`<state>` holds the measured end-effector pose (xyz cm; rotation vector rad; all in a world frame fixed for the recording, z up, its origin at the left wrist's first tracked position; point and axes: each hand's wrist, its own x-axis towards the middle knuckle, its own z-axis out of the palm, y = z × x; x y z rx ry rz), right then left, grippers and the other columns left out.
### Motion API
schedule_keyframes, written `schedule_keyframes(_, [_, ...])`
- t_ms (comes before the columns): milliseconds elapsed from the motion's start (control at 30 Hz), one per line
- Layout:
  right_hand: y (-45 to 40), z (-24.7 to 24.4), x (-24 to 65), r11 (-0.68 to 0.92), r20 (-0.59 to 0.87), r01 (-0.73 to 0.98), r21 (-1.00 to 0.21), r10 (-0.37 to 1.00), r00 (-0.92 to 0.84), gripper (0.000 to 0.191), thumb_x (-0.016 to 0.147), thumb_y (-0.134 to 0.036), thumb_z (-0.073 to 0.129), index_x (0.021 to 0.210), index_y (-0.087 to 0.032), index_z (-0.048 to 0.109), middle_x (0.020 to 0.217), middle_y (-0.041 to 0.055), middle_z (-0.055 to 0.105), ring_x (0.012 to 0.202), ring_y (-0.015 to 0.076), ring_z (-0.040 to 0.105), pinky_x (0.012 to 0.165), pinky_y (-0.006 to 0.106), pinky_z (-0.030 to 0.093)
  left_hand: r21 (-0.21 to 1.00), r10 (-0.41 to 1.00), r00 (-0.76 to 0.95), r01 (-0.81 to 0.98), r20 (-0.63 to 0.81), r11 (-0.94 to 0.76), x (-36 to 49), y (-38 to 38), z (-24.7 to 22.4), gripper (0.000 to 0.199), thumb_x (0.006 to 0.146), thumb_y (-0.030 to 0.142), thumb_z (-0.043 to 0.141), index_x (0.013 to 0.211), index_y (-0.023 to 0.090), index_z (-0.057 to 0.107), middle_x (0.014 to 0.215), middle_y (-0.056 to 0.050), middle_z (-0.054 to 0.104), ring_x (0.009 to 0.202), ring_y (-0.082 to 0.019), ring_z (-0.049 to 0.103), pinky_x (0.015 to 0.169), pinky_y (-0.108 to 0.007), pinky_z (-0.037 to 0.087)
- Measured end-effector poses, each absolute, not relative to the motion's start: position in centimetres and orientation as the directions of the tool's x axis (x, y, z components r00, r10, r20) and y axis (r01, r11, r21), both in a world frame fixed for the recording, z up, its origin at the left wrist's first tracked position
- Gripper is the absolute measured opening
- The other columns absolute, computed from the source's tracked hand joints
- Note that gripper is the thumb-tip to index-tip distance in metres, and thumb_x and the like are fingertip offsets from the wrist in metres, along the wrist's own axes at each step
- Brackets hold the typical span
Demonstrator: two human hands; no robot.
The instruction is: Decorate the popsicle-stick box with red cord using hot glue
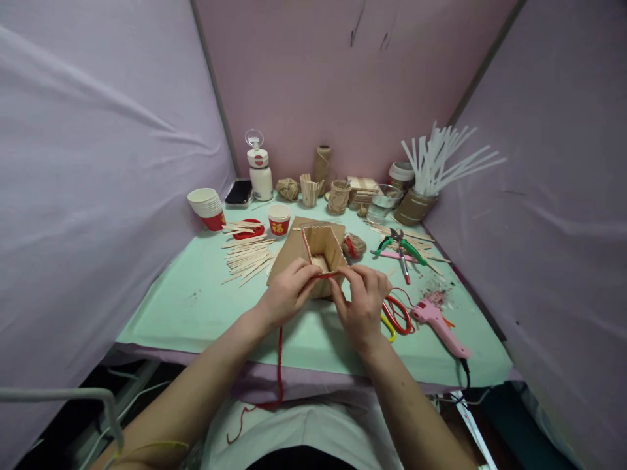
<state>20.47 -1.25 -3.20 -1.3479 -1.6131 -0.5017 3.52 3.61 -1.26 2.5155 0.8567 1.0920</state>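
An open-topped box (326, 240) of wooden sticks stands at the table's middle, its rim edged with red and pale cord. My left hand (292, 287) pinches a red cord (280, 365) against the near rim, at the left corner. The cord's loose end hangs over the table edge onto my lap. My right hand (361, 301) is closed at the right part of the same rim, thumb and fingers pressing the red cord there. My fingers hide part of the near wall. Under the box lies a cardboard sheet (287, 256).
Loose craft sticks (249, 256) lie left, near paper cups (208, 205). At right are a pink glue gun (441, 326), scissors with a yellow-and-red handle (389, 328), green-handled pliers (415, 253) and a glass of water (382, 207). A twine ball (355, 246) sits behind my right hand.
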Motion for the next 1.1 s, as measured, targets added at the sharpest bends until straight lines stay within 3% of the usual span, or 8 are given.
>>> schedule_keyframes(133, [-0.7,-2.3,21.5,0.376,0.769,0.906,-0.192,0.631,-0.099,0.024,0.092,-0.025,0.059,0.115,-0.021,0.063,0.115,0.0122,0.062,0.108,0.0276,0.047,0.094,0.044,0.036,0.471,0.622,0.539,0.406,0.568,-0.783,3.6,3.7,-1.2,0.017,0.096,0.021,0.046,0.107,0.02,0.059,0.091,-0.004,0.057,0.085,-0.016,0.058,0.075,-0.026,0.048])
schedule_keyframes(433, [0.3,-1.4,22.4,0.453,0.703,0.878,-0.155,0.675,-0.224,0.01,0.091,-0.025,0.059,0.097,-0.022,0.066,0.117,0.011,0.062,0.112,0.0278,0.045,0.096,0.046,0.036,0.468,0.64,0.545,0.437,0.542,-0.768,3.6,3.7,-0.7,0.013,0.093,0.018,0.049,0.1,0.019,0.059,0.085,-0.002,0.054,0.079,-0.015,0.055,0.07,-0.025,0.046])
schedule_keyframes(1100, [0.7,-1.0,22.9,0.534,0.626,0.785,-0.314,0.738,-0.252,0.012,0.087,-0.023,0.06,0.098,-0.024,0.065,0.114,0.0078,0.063,0.113,0.0265,0.047,0.097,0.046,0.035,0.451,0.626,0.526,0.434,0.576,-0.78,3.6,3.7,-0.6,0.013,0.088,0.013,0.049,0.095,0.019,0.058,0.079,-0.001,0.053,0.07,-0.014,0.052,0.063,-0.024,0.042])
